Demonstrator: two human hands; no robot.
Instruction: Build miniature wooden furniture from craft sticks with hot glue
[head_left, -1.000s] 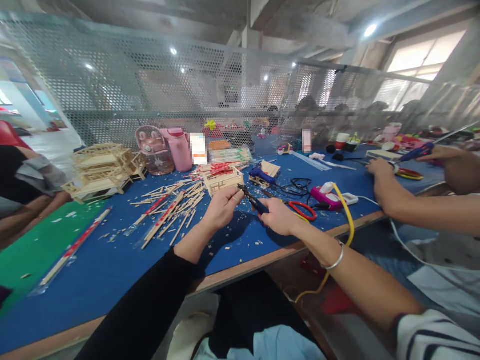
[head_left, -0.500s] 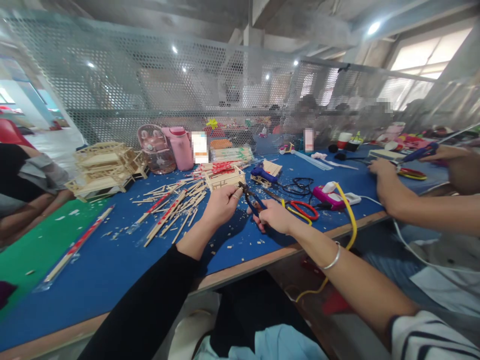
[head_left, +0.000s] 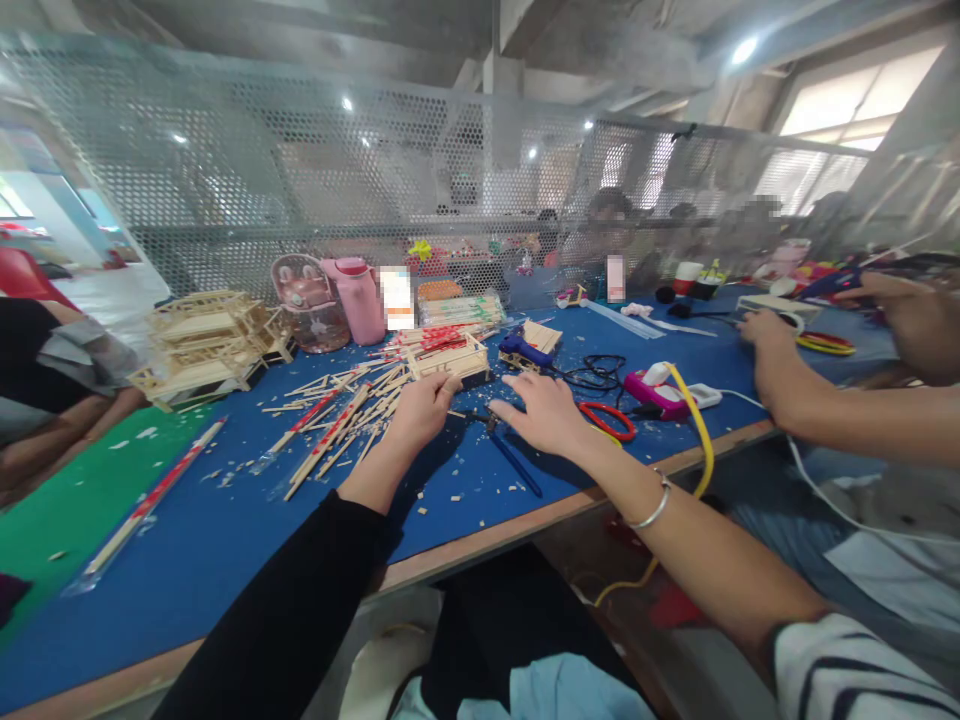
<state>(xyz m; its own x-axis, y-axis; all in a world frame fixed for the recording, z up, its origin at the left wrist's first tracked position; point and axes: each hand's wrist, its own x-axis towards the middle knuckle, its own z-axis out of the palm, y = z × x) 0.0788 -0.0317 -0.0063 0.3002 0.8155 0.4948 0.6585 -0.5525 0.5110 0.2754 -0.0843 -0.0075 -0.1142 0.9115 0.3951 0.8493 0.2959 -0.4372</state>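
My left hand (head_left: 422, 408) is closed in a pinch just in front of a small wooden frame (head_left: 457, 362); a short bit of wooden stick pokes out at its fingertips. My right hand (head_left: 546, 412) is spread with nothing in it, low over the table. Blue-handled pliers (head_left: 514, 462) lie on the blue table beside and partly under it. Behind my right hand rests a blue glue gun (head_left: 526, 349), by a small wooden piece (head_left: 541, 337). Loose wooden sticks (head_left: 345, 420) lie left of my left hand.
Stacked wooden models (head_left: 206, 345), a pink bottle (head_left: 360, 300) and a clear pink-lidded container (head_left: 311, 310) stand at the back left. Red-handled scissors (head_left: 609, 420) and a magenta power strip (head_left: 660, 393) lie right. A co-worker's hands (head_left: 772, 335) work at far right.
The pliers have left my right hand and now lie on the table. My right hand has opened and risen slightly. My left hand has shifted left, still pinched.
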